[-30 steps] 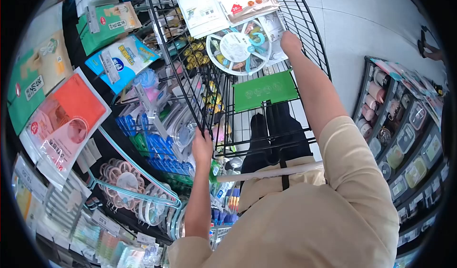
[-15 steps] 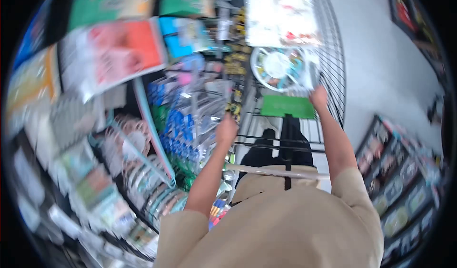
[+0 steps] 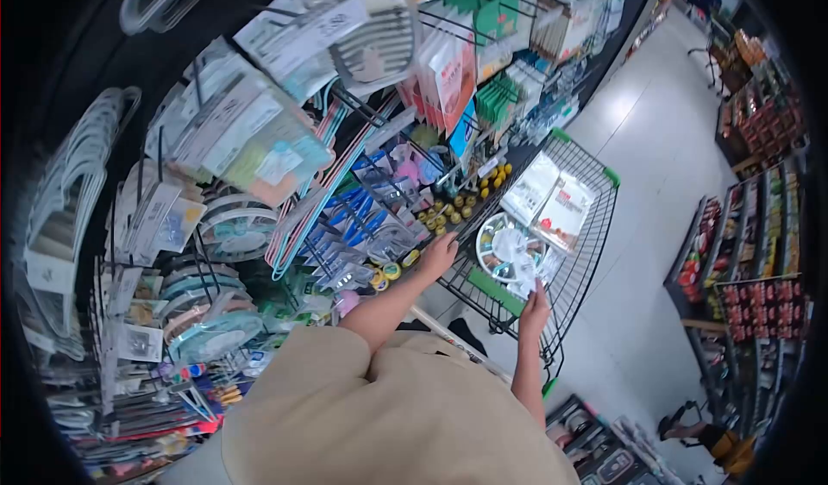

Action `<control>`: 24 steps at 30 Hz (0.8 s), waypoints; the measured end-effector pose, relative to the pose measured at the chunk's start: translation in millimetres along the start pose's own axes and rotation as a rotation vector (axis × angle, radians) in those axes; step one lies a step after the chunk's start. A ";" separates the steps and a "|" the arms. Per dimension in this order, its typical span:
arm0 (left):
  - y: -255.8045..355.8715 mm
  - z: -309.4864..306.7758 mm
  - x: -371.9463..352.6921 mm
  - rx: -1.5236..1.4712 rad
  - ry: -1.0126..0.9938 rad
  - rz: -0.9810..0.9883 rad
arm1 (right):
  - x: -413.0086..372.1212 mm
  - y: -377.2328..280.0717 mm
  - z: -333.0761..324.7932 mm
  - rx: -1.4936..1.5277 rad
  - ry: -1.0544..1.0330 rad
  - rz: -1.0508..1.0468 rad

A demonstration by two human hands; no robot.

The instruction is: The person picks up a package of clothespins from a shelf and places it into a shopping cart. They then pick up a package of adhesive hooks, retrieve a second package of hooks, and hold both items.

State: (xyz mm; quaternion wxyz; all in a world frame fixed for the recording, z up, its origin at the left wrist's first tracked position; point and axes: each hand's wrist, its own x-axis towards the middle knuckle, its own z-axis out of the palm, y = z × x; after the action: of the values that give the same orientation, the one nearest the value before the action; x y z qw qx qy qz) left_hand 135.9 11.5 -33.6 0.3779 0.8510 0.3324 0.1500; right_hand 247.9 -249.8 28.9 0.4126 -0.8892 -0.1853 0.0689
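My left hand (image 3: 437,256) is closed at the near left corner of a black wire shopping cart (image 3: 589,265). My right hand (image 3: 534,314) is closed at the near right end of the cart, beside its green handle panel (image 3: 496,292). The fingertips of my right hand are close to a round white clip hanger (image 3: 498,252) in clear plastic, lying in the basket. Farther forward in the cart lie flat white packages (image 3: 562,211). The undersides of both hands are hidden.
Shelf hooks on my left hold hangers (image 3: 73,200), plastic-wrapped packs (image 3: 246,131) and blue-handled items (image 3: 358,213). Yellow-capped items (image 3: 448,213) hang close to the cart's left side. Grey floor (image 3: 625,312) runs along the right, with stocked shelves (image 3: 742,269) beyond.
My view has turned left and tilted, bringing more of the hanger shelves into sight. The cart now appears angled toward the upper right. Both hands remain at its near end.
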 end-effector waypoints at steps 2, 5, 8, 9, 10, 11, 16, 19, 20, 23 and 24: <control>9.9 -7.6 -10.9 -0.322 -0.014 -0.001 | -10.6 -11.2 3.4 0.011 -0.018 -0.128; 24.7 -40.4 -37.7 -1.048 -0.449 -0.591 | -23.9 -47.5 2.4 -0.044 -0.197 -0.249; 32.5 -79.9 -72.7 -1.324 -0.446 -0.512 | -30.1 -75.0 13.4 0.036 -0.196 -0.443; 38.0 -97.7 -79.0 -1.364 -0.408 -0.528 | -31.9 -83.9 12.9 0.027 -0.211 -0.454; 35.6 -111.1 -83.3 -1.407 -0.388 -0.506 | -34.0 -94.5 11.3 0.015 -0.273 -0.438; 32.0 -122.2 -87.2 -1.450 -0.359 -0.483 | -35.1 -102.5 12.6 0.004 -0.341 -0.426; 22.3 -166.4 -111.3 -1.277 -0.267 -0.344 | -36.3 -128.6 28.7 0.070 -0.463 -0.539; 21.9 -180.1 -125.7 -1.186 -0.208 -0.352 | -35.3 -146.9 38.0 0.189 -0.531 -0.582; 21.7 -181.0 -132.2 -1.176 -0.198 -0.348 | -32.3 -152.4 43.6 0.231 -0.499 -0.714; 32.6 -198.1 -150.3 -1.169 -0.209 -0.357 | -33.3 -183.2 44.6 0.340 -0.545 -0.674; 34.9 -201.9 -155.6 -1.196 -0.170 -0.347 | -34.9 -195.1 43.5 0.372 -0.553 -0.661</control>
State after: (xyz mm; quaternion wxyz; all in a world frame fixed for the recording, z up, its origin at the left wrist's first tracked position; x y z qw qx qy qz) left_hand -64.8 -1.6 126.8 0.8325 0.4350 0.2932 0.1782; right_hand 150.5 -117.2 147.6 0.4998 -0.6417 -0.5463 0.2000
